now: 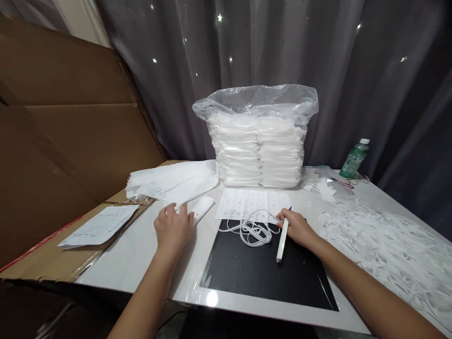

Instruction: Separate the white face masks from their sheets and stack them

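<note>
My left hand [174, 228] hovers just above the white table, fingers slightly bent and apart, with nothing visible in it. Beside its fingertips lies a narrow folded white strip [204, 207], and behind that a pile of thin white sheets [173, 181]. In my right hand [294, 227] is a slim white stick-shaped tool [282, 242], its blunt end pointing toward me; its exact kind is unclear. A white sheet with rows of grey round marks [252, 203] lies by my right fingertips. Loops of white cord [256, 233] rest on a black mat [261, 278].
A clear plastic bag [257, 101] holds stacked white bundles [259, 155] at the back. Tangled white cords [391, 254] cover the right side. A green bottle [354, 157] stands behind them. On the left, a paper sheet [100, 225] lies on cardboard [63, 132].
</note>
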Motion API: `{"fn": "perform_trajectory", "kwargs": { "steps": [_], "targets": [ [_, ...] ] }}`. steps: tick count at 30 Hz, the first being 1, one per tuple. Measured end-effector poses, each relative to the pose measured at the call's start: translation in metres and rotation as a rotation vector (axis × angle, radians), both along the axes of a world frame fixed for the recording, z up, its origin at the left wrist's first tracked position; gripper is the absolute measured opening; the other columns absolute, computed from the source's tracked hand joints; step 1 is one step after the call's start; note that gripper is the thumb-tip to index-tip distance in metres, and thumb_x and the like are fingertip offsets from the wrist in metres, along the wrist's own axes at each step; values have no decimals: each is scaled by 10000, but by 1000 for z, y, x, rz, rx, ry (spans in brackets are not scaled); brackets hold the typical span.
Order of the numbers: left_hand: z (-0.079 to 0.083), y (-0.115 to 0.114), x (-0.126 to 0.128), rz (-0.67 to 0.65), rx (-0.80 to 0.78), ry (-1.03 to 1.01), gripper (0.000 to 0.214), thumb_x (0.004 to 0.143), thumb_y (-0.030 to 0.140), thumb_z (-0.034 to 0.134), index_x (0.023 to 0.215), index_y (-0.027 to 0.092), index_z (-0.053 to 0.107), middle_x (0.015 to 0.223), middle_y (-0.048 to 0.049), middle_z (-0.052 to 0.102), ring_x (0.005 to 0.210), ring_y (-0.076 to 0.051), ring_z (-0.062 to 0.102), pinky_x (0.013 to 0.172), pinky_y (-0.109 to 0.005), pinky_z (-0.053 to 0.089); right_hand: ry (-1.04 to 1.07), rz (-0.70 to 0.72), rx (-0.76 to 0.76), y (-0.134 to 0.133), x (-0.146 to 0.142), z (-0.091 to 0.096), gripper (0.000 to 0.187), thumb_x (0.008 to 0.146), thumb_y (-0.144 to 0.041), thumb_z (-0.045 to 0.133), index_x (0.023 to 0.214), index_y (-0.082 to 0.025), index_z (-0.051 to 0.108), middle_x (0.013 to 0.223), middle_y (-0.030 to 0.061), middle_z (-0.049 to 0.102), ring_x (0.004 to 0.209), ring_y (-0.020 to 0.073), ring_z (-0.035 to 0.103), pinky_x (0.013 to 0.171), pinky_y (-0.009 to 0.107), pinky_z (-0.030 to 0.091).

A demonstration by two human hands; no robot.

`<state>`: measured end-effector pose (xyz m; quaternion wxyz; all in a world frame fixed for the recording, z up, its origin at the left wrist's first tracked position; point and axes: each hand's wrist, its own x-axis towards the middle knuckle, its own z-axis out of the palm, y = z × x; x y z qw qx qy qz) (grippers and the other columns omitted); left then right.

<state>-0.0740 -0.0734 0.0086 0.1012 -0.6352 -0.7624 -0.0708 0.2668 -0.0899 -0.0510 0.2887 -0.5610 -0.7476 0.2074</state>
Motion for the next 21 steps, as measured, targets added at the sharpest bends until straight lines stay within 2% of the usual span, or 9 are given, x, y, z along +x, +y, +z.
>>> {"fn": "perform_trajectory", "kwargs": {
  "steps": [2,4,5,6,9,11,15,18,21],
  "targets": [
    [-3,-7,13,-312,47,16,359,933,339,400,1203,179,575,1378,-161,447,1280,-346,371,1012,-492,311,22,55,-22,-1,6,9,118,801,-158,500,723,-219,437,791,19,628,738,185,581,657,284,401],
    [-11,-13,28,-654,7,-51,280,909,353,487,1103,207,627,1217,-119,577,1145,-303,492,959,-448,377,28,122,-43,-3,14,20,121,806,-163,495,721,-222,432,779,-4,625,715,163,576,648,264,408],
    [-17,-15,36,-766,-35,-109,253,895,351,518,1071,213,637,1123,-105,618,1062,-287,538,908,-430,413,24,138,-47,-3,16,24,126,806,-173,502,718,-223,428,772,-11,618,706,158,568,645,260,408],
    [-22,-16,43,-816,-76,-168,235,889,342,531,1057,217,638,1052,-93,637,993,-274,562,859,-413,436,15,136,-46,-3,18,26,131,801,-187,520,718,-224,425,764,-13,607,699,159,557,640,262,404],
    [-35,-15,59,-825,-144,-274,206,910,271,461,999,198,632,928,-86,641,879,-253,580,773,-385,450,-17,52,-23,1,12,21,185,741,-226,614,727,-224,429,736,-1,566,715,192,525,631,281,375],
    [-38,-11,61,-837,-178,-305,228,923,236,394,926,187,617,880,-79,631,841,-237,577,744,-363,449,-25,-2,-10,4,3,12,206,726,-217,626,705,-222,421,705,2,550,720,203,520,633,289,361],
    [-27,-6,49,-918,-272,-362,264,927,228,344,791,199,568,810,-37,590,756,-185,553,707,-301,436,18,-11,11,0,-1,8,223,816,-202,493,638,-221,360,707,9,584,676,173,537,634,285,375],
    [-12,-15,33,-967,-347,-400,275,937,247,337,745,207,529,792,-11,559,726,-162,521,712,-276,421,51,32,25,-20,22,20,241,843,-247,468,640,-227,341,707,5,573,666,163,530,635,283,398],
    [-1,-35,22,-978,-437,-472,230,935,242,350,775,213,513,847,-13,565,775,-163,511,737,-263,417,45,41,39,-51,59,30,233,859,-252,450,656,-232,335,724,8,551,661,164,511,637,291,411]
  ]
}}
